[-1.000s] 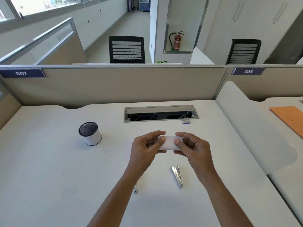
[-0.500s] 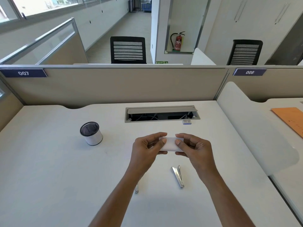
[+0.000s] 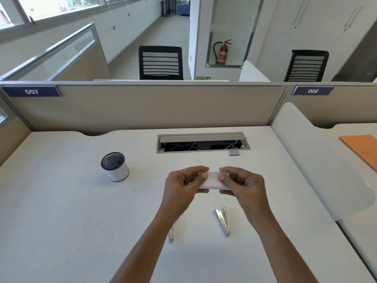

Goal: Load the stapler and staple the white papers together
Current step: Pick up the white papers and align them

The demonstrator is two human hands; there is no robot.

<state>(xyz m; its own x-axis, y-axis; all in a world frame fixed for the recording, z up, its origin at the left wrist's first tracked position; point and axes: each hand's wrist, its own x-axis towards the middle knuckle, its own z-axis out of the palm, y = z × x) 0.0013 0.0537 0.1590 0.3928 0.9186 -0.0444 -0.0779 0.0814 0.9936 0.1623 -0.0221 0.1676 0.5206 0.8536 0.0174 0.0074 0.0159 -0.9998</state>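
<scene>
A small stack of white papers (image 3: 213,180) hangs a little above the white desk (image 3: 61,211), held between both hands. My left hand (image 3: 183,186) pinches its left end and my right hand (image 3: 242,186) pinches its right end, thumbs on the near face. A silver stapler (image 3: 222,221) lies on the desk below my right hand, its end pointing away from me. A second silver metal piece (image 3: 171,234) lies partly hidden under my left forearm. A small staple box (image 3: 233,152) sits by the cable tray.
A white pen cup with a black mesh top (image 3: 115,166) stands at the left. An open grey cable tray (image 3: 203,142) is set into the desk's back. A white divider (image 3: 318,160) bounds the right side, with an orange folder (image 3: 363,148) beyond. Beige partitions close the back.
Both hands keep the papers in the same place; the fingers have only shifted slightly along the edges. The stapler has not moved.
</scene>
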